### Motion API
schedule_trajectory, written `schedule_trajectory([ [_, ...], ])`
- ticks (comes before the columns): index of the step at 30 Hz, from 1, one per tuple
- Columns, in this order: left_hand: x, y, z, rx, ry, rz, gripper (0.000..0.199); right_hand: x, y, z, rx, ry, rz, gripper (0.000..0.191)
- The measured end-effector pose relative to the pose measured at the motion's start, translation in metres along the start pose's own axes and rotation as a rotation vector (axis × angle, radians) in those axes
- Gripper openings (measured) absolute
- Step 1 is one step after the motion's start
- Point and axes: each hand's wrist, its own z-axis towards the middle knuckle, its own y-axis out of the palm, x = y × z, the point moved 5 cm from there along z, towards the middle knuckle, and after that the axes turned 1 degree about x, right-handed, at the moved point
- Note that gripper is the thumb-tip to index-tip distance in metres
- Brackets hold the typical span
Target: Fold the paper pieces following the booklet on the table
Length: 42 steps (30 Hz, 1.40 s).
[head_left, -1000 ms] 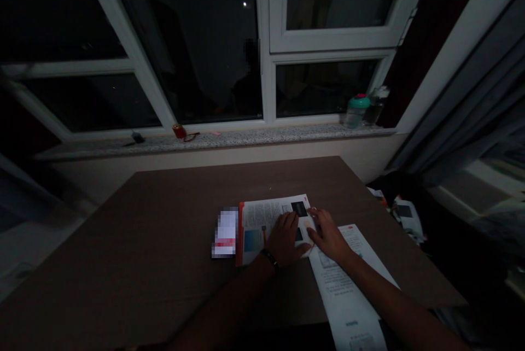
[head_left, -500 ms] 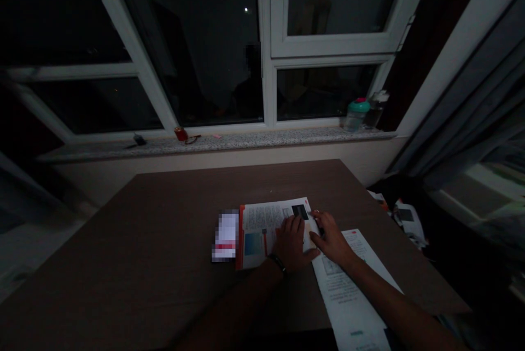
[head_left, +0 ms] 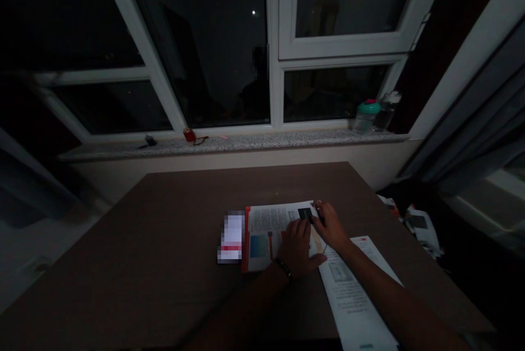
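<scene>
A printed page with an orange left edge and a blue picture [head_left: 262, 225] lies on the dark wooden table [head_left: 184, 198]. My left hand [head_left: 297, 247], with a dark band at the wrist, rests flat over the page's lower right part, fingers spread. At the page's upper right edge is my right hand [head_left: 328, 225], its fingers bent around something dark and small that I cannot make out. Under my right forearm lies a long white printed sheet [head_left: 348, 296]. A pixelated bright phone-like object [head_left: 232, 236] lies just left of the page.
On the granite windowsill [head_left: 246, 141] stand a teal-lidded bottle [head_left: 368, 116], a clear bottle [head_left: 386, 112], a small red item [head_left: 189, 135] and a small dark item [head_left: 150, 140]. Beyond the table's right edge are more papers [head_left: 422, 225]. Dark windows face me.
The view has shifted slightly, so the scene sits further right. My right hand has moved up a little along the page's right edge. My left hand stays on the page.
</scene>
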Motion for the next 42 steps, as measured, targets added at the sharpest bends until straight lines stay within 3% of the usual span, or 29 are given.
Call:
schedule_trajectory([
  [7, -0.002, 0.001, -0.001, -0.014, -0.007, 0.004, 0.084, -0.010, -0.013, -0.014, -0.041, 0.031, 0.022, 0.038],
  [19, -0.004, 0.003, -0.002, -0.021, -0.003, 0.011, 0.084, -0.002, -0.024, -0.032, -0.064, 0.067, -0.002, 0.040],
  [26, 0.004, -0.002, 0.009, 0.005, -0.065, 0.014, 0.078, -0.006, -0.024, -0.030, -0.063, 0.053, -0.013, 0.038],
  [29, 0.011, 0.004, 0.016, 0.012, -0.006, -0.016, 0.078, -0.003, -0.024, -0.030, -0.061, 0.071, 0.001, 0.038],
  [35, 0.012, 0.015, 0.015, 0.022, 0.000, 0.011, 0.085, 0.003, -0.023, -0.015, -0.003, 0.108, 0.004, 0.037],
  [42, 0.011, 0.014, 0.015, 0.016, -0.007, 0.018, 0.088, 0.007, -0.005, 0.013, 0.021, 0.081, -0.012, 0.033],
])
